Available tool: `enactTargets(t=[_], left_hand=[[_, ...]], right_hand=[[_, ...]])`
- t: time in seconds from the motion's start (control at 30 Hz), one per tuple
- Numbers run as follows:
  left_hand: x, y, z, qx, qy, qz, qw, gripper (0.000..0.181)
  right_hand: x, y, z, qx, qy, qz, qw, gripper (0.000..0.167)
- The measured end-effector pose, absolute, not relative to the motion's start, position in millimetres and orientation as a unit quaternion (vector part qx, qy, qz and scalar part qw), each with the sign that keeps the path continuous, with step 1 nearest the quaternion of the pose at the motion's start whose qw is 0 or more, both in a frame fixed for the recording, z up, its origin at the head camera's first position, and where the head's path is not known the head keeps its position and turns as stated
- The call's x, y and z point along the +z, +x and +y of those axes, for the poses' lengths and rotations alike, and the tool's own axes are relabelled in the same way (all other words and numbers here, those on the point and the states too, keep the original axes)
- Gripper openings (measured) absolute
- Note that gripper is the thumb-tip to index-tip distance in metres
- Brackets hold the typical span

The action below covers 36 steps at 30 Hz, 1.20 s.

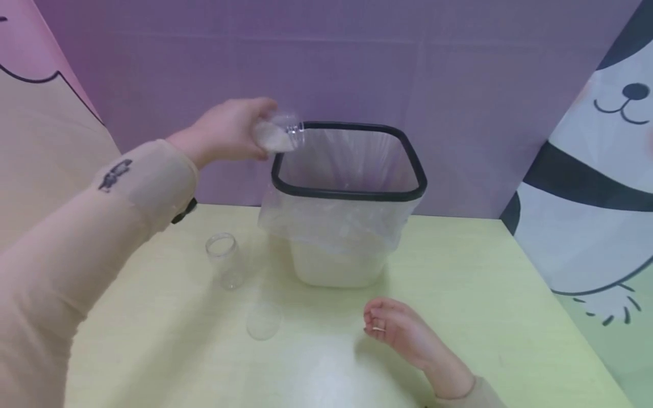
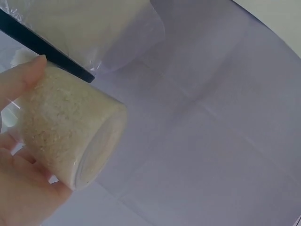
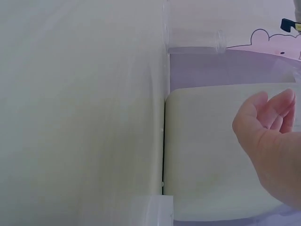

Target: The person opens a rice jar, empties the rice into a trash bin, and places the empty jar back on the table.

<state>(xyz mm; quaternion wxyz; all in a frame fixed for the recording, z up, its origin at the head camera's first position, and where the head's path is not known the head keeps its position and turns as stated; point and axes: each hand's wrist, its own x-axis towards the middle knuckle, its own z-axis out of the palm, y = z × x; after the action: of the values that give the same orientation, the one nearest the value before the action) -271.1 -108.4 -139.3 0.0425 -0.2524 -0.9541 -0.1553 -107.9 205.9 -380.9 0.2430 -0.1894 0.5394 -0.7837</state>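
Note:
My left hand [image 1: 229, 129] grips a clear jar [image 1: 278, 134] holding a pale, grainy material. Tilted on its side, the jar has its mouth toward the bin, at the left of the rim. In the left wrist view, the jar [image 2: 70, 122] shows its base, with the thumb on one side and fingers on the other. A white bin [image 1: 336, 260] with a black rim [image 1: 352, 194] and a translucent liner [image 1: 352, 158] stands at the table's back. Low over the table in front of it, my right hand [image 1: 403, 334] has loosely curled fingers and holds nothing.
A second clear jar [image 1: 224, 260] stands upright left of the bin and looks empty. Nearer to me, a clear round disc [image 1: 263, 321] lies on the pale yellow table [image 1: 510, 317]. Behind stands a purple backdrop [image 1: 459, 102], with a panda-printed sheet [image 1: 602, 226] at right.

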Motion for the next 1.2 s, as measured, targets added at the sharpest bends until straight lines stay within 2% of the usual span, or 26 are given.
enactTargets(t=[0.43, 1.2], left_hand=[[-133, -275, -97, -0.028, -0.281, -0.956, 0.077, 0.083], [-134, -273, -96, -0.020, -0.287, -0.954, 0.080, 0.083]], right_hand=[[-380, -110, 205, -0.784, -0.190, 0.534, 0.252, 0.033], [-381, -112, 204, -0.781, -0.187, 0.538, 0.257, 0.033]])
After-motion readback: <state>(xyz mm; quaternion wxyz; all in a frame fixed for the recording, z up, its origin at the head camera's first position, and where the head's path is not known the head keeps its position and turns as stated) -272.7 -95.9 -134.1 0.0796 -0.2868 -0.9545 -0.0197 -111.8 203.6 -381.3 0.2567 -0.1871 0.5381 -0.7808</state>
